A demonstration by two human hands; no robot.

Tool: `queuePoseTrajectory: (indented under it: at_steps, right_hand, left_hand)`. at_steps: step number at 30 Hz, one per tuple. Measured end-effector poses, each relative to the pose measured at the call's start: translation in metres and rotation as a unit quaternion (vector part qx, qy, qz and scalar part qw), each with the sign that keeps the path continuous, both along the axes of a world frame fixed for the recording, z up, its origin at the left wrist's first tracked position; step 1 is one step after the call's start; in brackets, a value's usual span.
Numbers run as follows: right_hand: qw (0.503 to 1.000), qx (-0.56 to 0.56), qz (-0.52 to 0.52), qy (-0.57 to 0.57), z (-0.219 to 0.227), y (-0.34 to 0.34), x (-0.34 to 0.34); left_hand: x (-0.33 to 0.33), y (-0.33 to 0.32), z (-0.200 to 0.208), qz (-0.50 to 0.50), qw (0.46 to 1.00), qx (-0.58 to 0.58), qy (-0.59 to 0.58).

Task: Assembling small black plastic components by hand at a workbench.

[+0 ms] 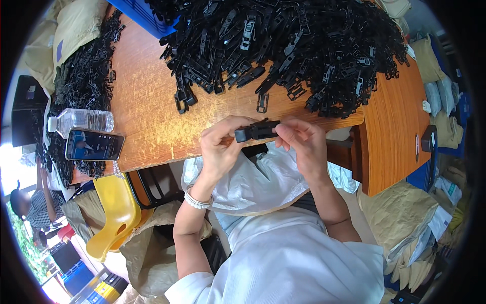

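Between my hands, just over the table's near edge, is a small black plastic part [260,130] with a blocky left end and a narrow frame-like body. My left hand [221,144] is closed round its left end, with the fingers partly hidden behind it. At its right end, my right hand [306,142] pinches it between thumb and fingers. Beyond them lies a large heap of similar black plastic parts [283,45] on the wooden table [147,101]. Below my hands, a white plastic bag [248,182] spreads over my lap.
On the left, a clear water bottle [86,120] and a phone [95,145] lie by another pile of black parts [83,86]. A blue bin [147,17] stands at the back. Near the table are a yellow chair [116,213] and paper sacks [400,218]. A person [43,205] is at far left.
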State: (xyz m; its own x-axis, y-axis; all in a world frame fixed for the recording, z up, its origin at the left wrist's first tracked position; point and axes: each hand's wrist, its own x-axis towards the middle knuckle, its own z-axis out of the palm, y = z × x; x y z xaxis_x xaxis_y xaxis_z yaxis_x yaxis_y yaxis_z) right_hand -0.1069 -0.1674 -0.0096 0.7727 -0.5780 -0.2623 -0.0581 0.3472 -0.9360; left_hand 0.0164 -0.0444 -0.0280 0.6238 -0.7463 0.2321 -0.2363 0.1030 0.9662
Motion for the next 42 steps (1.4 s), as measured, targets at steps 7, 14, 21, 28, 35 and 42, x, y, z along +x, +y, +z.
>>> queuePoseTrajectory:
  at_steps: [7,14,21,28,35,42]
  right_hand:
    - [0.991,-0.127,-0.035,-0.013,-0.002,0.003,0.0]
    - [0.954,-0.292,0.054,-0.028,-0.004,0.007,-0.008]
    - [0.97,-0.229,0.055,-0.066,-0.003,0.012,-0.005]
    - [0.989,-0.08,-0.098,-0.071,-0.011,0.005,-0.002]
    - [0.998,-0.055,0.002,-0.025,-0.013,0.01,-0.014]
    - [0.999,0.006,0.022,-0.043,-0.027,0.019,-0.017]
  left_hand:
    - [-0.004,0.012,0.023,-0.107,0.938,0.03,0.329]
    - [-0.02,0.009,0.022,-0.059,0.949,0.067,0.303]
    - [-0.02,0.009,0.016,-0.078,0.978,0.001,0.195]
    - [0.067,-0.028,0.025,-0.004,0.995,0.043,-0.086]
    - [0.222,-0.113,0.018,0.187,0.902,0.137,-0.364]
    - [0.225,-0.161,0.025,0.263,0.844,0.349,-0.312]
